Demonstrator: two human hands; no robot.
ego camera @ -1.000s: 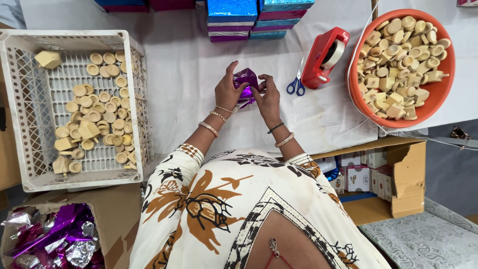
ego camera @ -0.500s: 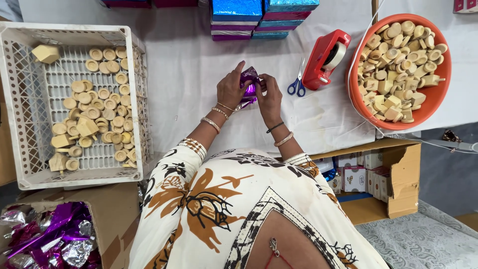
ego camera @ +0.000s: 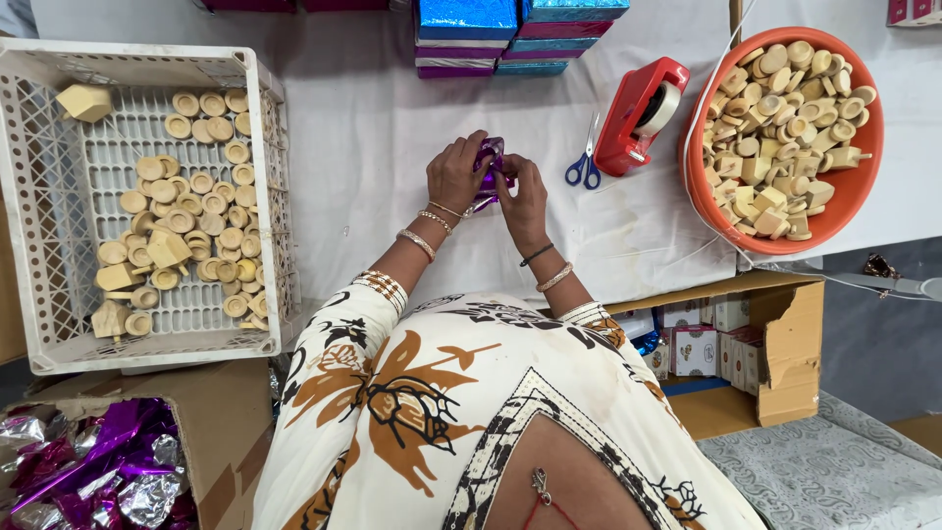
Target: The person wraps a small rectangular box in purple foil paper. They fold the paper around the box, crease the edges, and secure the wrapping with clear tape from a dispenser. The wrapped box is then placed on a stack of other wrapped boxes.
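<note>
Purple foil-wrapped piece (ego camera: 492, 169) pinched between fingers of left hand (ego camera: 457, 177) and right hand (ego camera: 523, 196), above white table (ego camera: 373, 137)

Your left hand (ego camera: 456, 177) and right hand (ego camera: 523, 194) meet over the white table cover (ego camera: 373, 118), both closed on a small purple foil-wrapped piece (ego camera: 490, 167) held between them. To your left sits a white plastic crate (ego camera: 20, 196) of pale wooden discs (ego camera: 186, 221). To your right you have blue-handled scissors (ego camera: 586, 167), a red tape dispenser (ego camera: 638, 116) and an orange tub (ego camera: 854, 191) heaped with wooden pieces (ego camera: 780, 128). Stacked shiny blue and purple boxes (ego camera: 510, 34) lie beyond your hands. A cardboard box of crumpled purple and silver foil (ego camera: 93, 471) sits at lower left.
</note>
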